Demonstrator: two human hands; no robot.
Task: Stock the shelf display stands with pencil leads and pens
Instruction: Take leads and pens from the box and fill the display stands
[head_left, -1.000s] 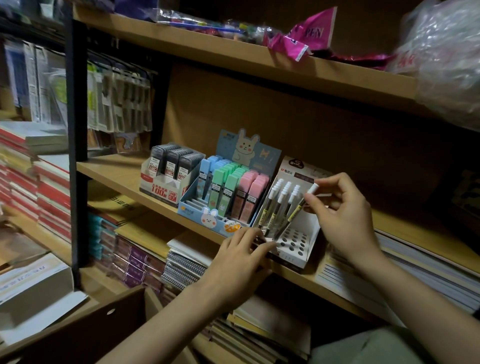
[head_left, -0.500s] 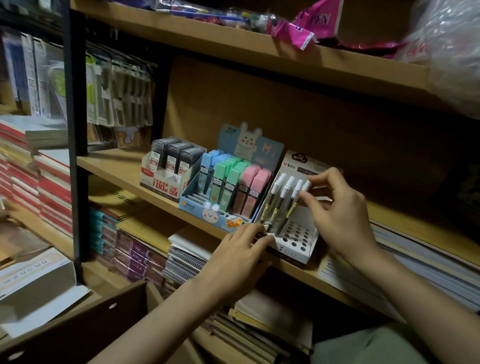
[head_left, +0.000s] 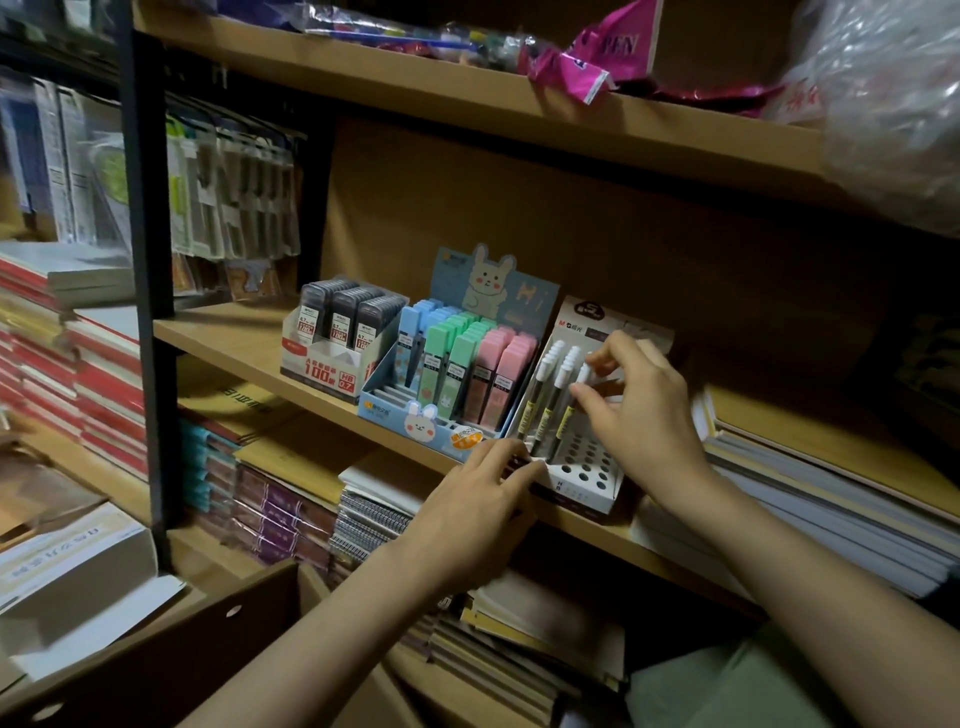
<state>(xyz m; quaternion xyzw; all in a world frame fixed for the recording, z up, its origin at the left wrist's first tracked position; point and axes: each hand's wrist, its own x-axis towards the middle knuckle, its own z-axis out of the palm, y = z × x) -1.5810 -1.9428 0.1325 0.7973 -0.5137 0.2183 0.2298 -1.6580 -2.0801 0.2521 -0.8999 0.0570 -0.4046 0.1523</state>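
Note:
A white pen stand (head_left: 582, 478) with round holes sits on the middle wooden shelf (head_left: 228, 332). Several white-capped pens (head_left: 550, 400) stand in its left rows. My right hand (head_left: 639, 410) pinches the cap of the rightmost pen, which leans in a hole. My left hand (head_left: 478, 514) rests its fingertips on the stand's front left corner. Left of it is a blue rabbit display (head_left: 441, 384) with blue, green and pink lead cases. Further left, a white and red box (head_left: 332, 343) holds dark lead cases.
Stacks of notebooks (head_left: 810, 499) lie on the shelf right of the stand and fill the shelf below (head_left: 311, 514). The upper shelf carries pink packets (head_left: 587, 57) and a plastic bag (head_left: 893, 104). A black upright (head_left: 150, 260) and a brown box edge (head_left: 208, 639) stand at left.
My right hand has lowered the pen from a slant above the stand into a hole beside the other pens. My left hand stays on the stand's corner.

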